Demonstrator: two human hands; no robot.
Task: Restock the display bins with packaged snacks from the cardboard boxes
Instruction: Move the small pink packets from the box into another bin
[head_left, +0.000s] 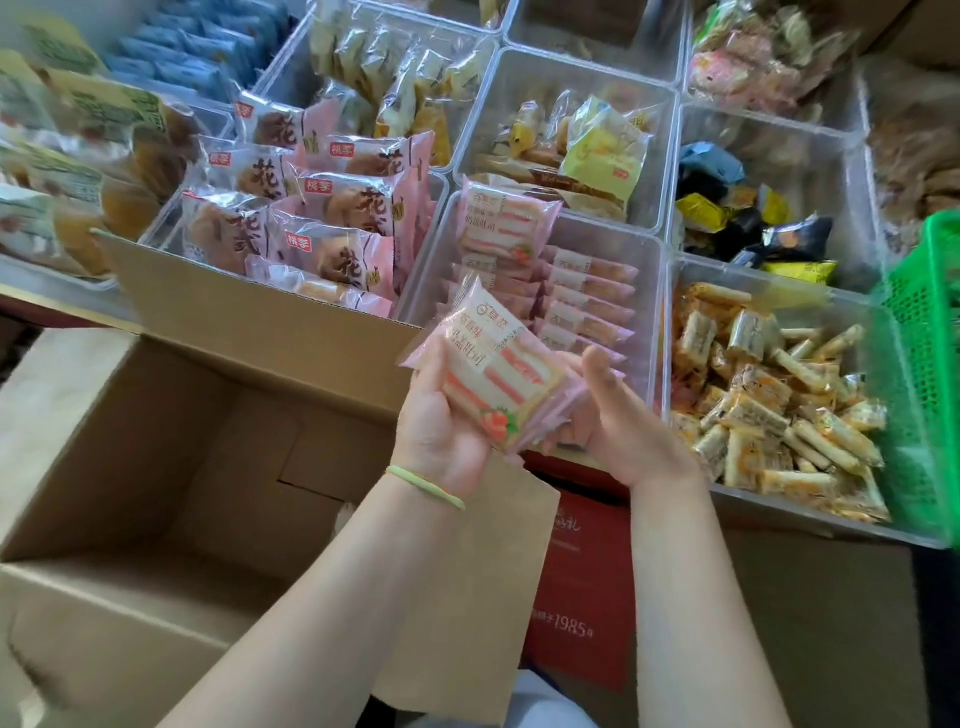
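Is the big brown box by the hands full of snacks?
No, the open cardboard box shows only its bare inside, while both hands hold pink snack packets above it.

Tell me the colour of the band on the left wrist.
Light green, with a short orange stretch: the wrist band, seen in the head view.

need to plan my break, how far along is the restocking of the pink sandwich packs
Partly done: the clear bin already holds rows of pink strawberry sandwich packs. In hand: the left hand grips a small stack of the same packs, the right hand steadying it. The open cardboard box looks empty, so this may be the last batch.
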